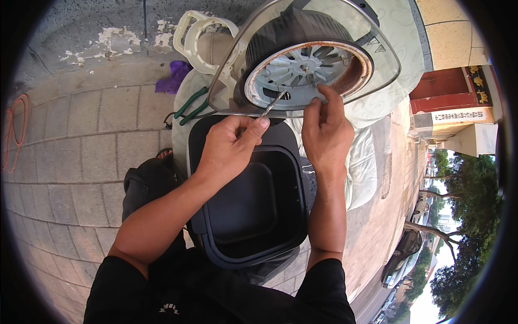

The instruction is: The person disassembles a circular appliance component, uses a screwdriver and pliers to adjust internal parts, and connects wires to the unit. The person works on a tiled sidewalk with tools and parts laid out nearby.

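Your left hand (233, 141) pinches slim metal rod (274, 103) between thumb and forefinger. Rod's long axis slants, tip pointing far and slightly right, toward round fan housing (307, 66); rod sits at housing's near-left side. Your right hand (329, 129) is right of rod, near housing's near rim, forefinger extended, thumb alongside; cannot tell whether it pinches anything. Deep black bin (243, 197) stands nearer you, below both hands. Green-handled pliers (191, 102) lie left of housing.

Left grip (232, 147) pinching a slim metal rod (274, 103), right grip (328, 137) right up by the rust-rimmed drum (305, 60), black basin (245, 197) below!
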A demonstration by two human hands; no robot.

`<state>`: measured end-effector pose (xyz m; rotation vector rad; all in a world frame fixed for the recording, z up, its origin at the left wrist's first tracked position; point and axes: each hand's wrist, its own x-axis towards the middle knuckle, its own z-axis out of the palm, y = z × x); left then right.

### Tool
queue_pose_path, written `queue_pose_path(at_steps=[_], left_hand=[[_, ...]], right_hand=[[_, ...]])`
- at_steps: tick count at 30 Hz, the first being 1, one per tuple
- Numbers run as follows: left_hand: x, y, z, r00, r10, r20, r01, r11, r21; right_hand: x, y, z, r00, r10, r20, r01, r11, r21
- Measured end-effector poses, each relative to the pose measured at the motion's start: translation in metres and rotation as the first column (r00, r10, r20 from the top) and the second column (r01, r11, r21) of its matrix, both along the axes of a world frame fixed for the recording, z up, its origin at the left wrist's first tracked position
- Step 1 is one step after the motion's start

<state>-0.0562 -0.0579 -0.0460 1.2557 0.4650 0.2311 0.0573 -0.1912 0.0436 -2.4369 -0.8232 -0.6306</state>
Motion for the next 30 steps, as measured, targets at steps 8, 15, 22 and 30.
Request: queue_pose_path(at_steps=[8,15,22,30], left_hand=[[-0.004,0.002,-0.002,0.998,0.064,0.012,-0.063,0.995,-0.072],[0.001,0.005,0.003,0.990,0.140,-0.004,-0.139,0.983,-0.121],[0.004,0.007,-0.002,0.993,0.116,0.034,-0.110,0.984,-0.141],[0.007,0.008,0.000,0.997,0.068,0.045,-0.059,0.984,-0.167]], right_hand=[[-0.002,0.001,0.001,1.000,-0.019,-0.023,0.019,1.000,-0.006],[-0.002,0.003,0.004,0.998,-0.029,-0.048,0.028,0.999,-0.020],[-0.001,0.001,0.002,0.998,-0.028,-0.064,0.027,1.000,-0.014],[0.000,-0.001,0.002,0.997,-0.031,-0.075,0.029,0.999,-0.028]])
